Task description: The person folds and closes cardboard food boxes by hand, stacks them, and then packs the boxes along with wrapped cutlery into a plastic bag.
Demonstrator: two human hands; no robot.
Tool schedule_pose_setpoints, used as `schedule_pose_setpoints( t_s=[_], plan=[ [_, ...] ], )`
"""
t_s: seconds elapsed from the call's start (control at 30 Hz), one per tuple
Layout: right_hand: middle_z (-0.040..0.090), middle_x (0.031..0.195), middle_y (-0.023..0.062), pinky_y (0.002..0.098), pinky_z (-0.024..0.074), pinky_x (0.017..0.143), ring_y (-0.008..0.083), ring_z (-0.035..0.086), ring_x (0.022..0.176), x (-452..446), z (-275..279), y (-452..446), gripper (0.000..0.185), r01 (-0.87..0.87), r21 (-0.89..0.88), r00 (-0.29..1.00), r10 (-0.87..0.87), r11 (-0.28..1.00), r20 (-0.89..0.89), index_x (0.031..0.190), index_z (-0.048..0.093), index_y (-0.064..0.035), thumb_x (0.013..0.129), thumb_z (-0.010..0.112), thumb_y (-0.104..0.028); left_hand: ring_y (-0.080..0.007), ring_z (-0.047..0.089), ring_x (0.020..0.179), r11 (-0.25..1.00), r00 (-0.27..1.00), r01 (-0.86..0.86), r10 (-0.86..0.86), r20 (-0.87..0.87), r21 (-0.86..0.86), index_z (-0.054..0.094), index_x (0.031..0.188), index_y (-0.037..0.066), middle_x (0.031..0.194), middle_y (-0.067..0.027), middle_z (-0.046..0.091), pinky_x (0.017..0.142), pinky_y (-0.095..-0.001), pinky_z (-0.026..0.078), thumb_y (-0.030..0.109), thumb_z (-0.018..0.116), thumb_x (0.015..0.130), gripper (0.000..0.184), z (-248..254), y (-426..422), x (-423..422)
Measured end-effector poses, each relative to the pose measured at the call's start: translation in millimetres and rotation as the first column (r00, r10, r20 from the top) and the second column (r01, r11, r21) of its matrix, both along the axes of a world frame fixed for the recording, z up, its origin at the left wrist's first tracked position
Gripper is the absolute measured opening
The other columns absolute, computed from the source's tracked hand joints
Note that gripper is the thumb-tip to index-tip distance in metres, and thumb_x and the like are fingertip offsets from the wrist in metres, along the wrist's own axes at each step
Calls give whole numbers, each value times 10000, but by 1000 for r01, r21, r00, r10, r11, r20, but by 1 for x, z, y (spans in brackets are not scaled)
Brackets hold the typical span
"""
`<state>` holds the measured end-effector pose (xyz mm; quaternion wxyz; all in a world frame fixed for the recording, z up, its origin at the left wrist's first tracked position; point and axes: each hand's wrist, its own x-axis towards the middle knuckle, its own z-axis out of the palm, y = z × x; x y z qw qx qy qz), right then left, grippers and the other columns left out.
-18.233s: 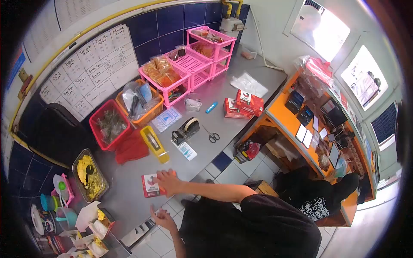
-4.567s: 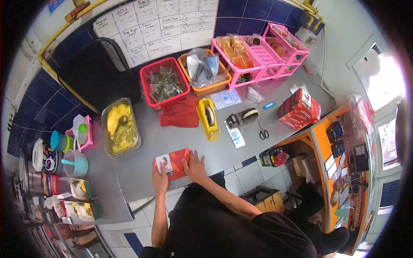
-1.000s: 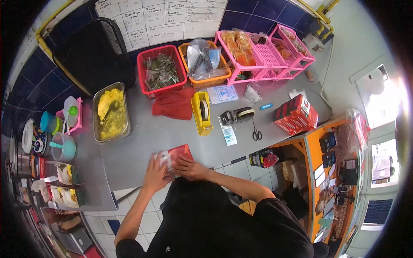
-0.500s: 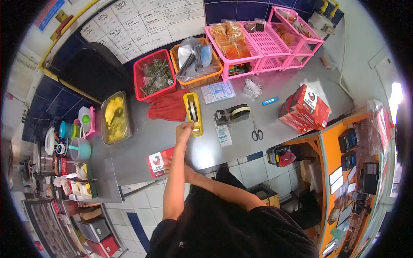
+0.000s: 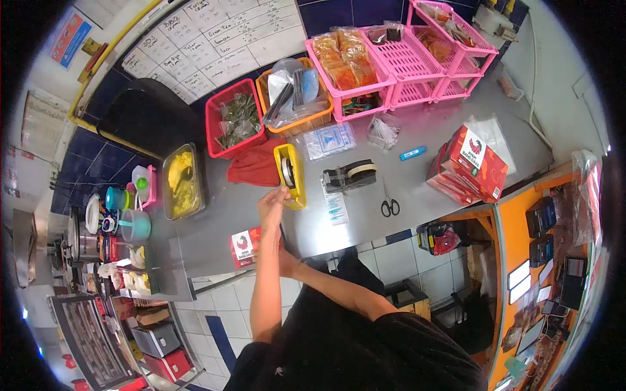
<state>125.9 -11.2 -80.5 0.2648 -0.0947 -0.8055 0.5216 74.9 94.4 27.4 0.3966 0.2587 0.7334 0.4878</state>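
Note:
My left hand (image 5: 272,203) is closed in a pinch at the left side of the yellow tape dispenser (image 5: 298,195), by its roll of tape. The tape end at the fingertips is too small to see clearly. Below, a small red-and-white printed box (image 5: 242,246) rests at the counter's front edge. My right hand (image 5: 285,262) reaches across under my left forearm and grips this box from its right side. The forearm hides most of those fingers. Right of the yellow dispenser stands a black tape dispenser (image 5: 350,176), with a printed slip (image 5: 336,207) beside it.
Scissors (image 5: 390,205), a blue marker-like item (image 5: 413,153) and stacked red boxes (image 5: 466,166) sit to the right on the metal counter (image 5: 222,212). Behind are a red basket (image 5: 215,133), an orange basket (image 5: 306,124) and pink racks (image 5: 407,65). A yellow-food tray (image 5: 202,195) stands left.
The head view has shifted slightly. My left hand has drawn from the dispenser's front end to its left side. My right hand stays at the red-and-white box.

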Motion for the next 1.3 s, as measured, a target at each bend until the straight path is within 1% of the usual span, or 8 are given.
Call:
schedule_pose_setpoints(
  t_s=[0.17, 0.33, 0.4, 0.7, 0.83, 0.93, 0.97, 1.3],
  plan=[
    [525, 1400, 171, 492, 294, 1174, 352, 409, 1380, -5, -27, -1, 428, 203, 344, 975, -155, 917, -161, 1258, 586, -32, 936, 527, -309, -139, 585, 591, 985, 991, -3, -21, -135, -173, 755, 804, 50, 680, 4, 682, 608, -317, 465, 289, 705, 877, 255, -43, -28, -3],
    [438, 1512, 104, 488, 250, 1201, 339, 328, 1443, 5, -6, 3, 436, -91, 451, 974, -15, 888, 226, 1333, 538, -37, 966, 454, -256, -189, 689, 711, 952, 883, 19, -160, -441, -306, 750, 819, 27, 757, -101, 733, 697, -344, 522, 300, 700, 868, 281, -30, -26, 2],
    [500, 1433, 110, 469, 260, 1199, 335, 373, 1409, -12, -29, -2, 414, -70, 467, 977, -34, 882, 212, 1310, 554, -48, 945, 492, -233, -192, 688, 694, 935, 638, -48, -243, -731, -352, 765, 875, 51, 743, -101, 726, 699, -332, 524, 297, 710, 867, 252, -26, -31, 0],
    [503, 1433, 139, 497, 231, 1217, 326, 368, 1422, -18, 0, 6, 452, 70, 603, 973, -188, 795, 136, 1305, 558, -3, 876, 544, -144, -108, 591, 740, 953, 862, -75, 211, -462, 294, 707, 1086, 44, 963, -31, 684, 595, -265, 469, 210, 633, 981, 210, 6, -158, -29],
    [530, 1399, 180, 470, 252, 1215, 329, 398, 1408, -7, 6, 11, 417, 139, 681, 976, -216, 719, 29, 1240, 589, 30, 844, 595, -100, -25, 449, 629, 946, 904, -267, 312, -293, 184, 694, 1128, 65, 918, 6, 655, 496, -193, 316, 203, 639, 975, 214, -44, -195, -55],
    [571, 1338, 196, 463, 317, 1183, 329, 471, 1350, -7, 9, 14, 379, 160, 594, 981, -194, 788, -6, 1213, 590, 46, 856, 607, -82, -32, 461, 630, 939, 907, -285, 330, -263, 194, 691, 1128, 65, 909, 2, 655, 512, -202, 338, 203, 641, 973, 214, -62, -193, -61],
    [596, 1300, 203, 458, 357, 1160, 326, 511, 1314, -7, 9, 14, 349, 175, 517, 982, -189, 838, -26, 1196, 590, 54, 872, 610, -74, -108, 605, 840, 944, 927, -317, 329, -179, 94, 626, 1095, 22, 927, -42, 625, 778, -298, 502, 103, 666, 944, 176, -63, -194, -61],
    [630, 1204, 213, 430, 461, 1079, 339, 564, 1241, -8, 38, 12, 306, 235, 387, 968, -252, 892, -6, 1163, 567, 61, 899, 634, -76, -97, 605, 698, 917, 911, -364, 387, -140, 165, 536, 1065, 44, 846, -54, 629, 606, -225, 463, 79, 716, 901, 245, -99, -198, -71]
  ],
)
